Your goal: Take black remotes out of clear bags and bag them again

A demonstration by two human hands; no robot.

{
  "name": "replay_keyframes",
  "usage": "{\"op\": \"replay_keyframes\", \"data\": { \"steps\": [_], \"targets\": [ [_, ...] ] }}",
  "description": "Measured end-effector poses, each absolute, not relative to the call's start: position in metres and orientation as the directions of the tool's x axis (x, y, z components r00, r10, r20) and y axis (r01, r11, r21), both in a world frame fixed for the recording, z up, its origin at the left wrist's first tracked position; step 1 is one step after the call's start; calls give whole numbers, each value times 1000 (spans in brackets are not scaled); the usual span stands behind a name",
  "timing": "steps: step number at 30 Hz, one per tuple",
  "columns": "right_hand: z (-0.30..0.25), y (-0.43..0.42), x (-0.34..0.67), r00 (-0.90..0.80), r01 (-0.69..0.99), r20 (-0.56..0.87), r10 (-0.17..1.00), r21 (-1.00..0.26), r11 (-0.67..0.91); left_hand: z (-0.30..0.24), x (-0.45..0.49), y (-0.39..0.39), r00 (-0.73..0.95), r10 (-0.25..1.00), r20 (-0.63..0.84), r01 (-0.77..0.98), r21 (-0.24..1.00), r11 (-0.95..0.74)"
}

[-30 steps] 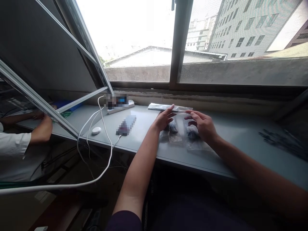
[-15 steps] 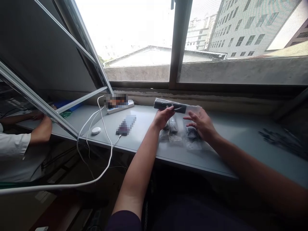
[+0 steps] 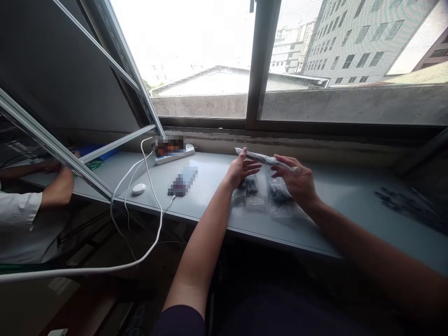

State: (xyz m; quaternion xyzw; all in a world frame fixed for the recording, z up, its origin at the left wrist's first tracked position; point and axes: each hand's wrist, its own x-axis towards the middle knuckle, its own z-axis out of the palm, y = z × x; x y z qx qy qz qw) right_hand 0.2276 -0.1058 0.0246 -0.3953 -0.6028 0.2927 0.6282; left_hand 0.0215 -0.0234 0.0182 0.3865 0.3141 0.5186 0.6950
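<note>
Our right grip (image 3: 296,183) clamps a plastic-wrapped packet (image 3: 266,160), our open left grip (image 3: 240,171) steadying it above the clear bags (image 3: 278,198) at six o'clock.

And there it goes: the long, narrow clear plastic packet (image 3: 266,159) has swung edge-on, now just a thin pale strip tilting down to the right! The left hand (image 3: 240,170) has slid along to its left end, and the right hand (image 3: 294,181) has come in and pinched the other end!
</note>
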Motion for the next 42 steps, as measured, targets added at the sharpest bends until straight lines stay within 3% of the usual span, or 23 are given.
{"op": "replay_keyframes", "data": {
  "steps": [4,6,12,15,19,23,26,30,33,38,42],
  "targets": [
    [23,-107,227,-1,297,650,760,-725,621,17,21,-23,297,954,-32,-449,878,169],
    [20,-105,227,11,298,634,773,-740,603,19,20,-24,235,971,-38,-472,869,148],
    [18,-94,226,83,-54,303,949,-950,308,24,14,-26,127,992,-10,-582,809,83],
    [25,-94,224,-48,-212,140,989,-969,127,22,14,-28,165,986,29,-601,796,77],
    [39,-100,230,-288,-233,-83,954,-960,-153,25,18,-37,339,934,113,-570,815,108],
    [48,-102,240,-413,-282,-113,904,-928,-245,32,18,-44,456,880,131,-524,839,146],
    [48,-102,239,-366,-287,-55,929,-943,-169,30,16,-39,380,920,95,-538,832,136],
    [43,-106,230,-68,-109,101,993,-990,94,23,14,-22,100,994,-49,-553,828,96],
    [43,-111,228,29,88,203,979,-976,200,20,15,-14,-26,993,-116,-490,867,88],
    [45,-112,233,45,333,174,984,-931,150,11,19,-11,-67,998,1,-239,971,-17],
    [39,-108,234,-19,497,142,990,-858,133,5,20,-11,-45,990,132,-85,987,-136]
  ]
}}
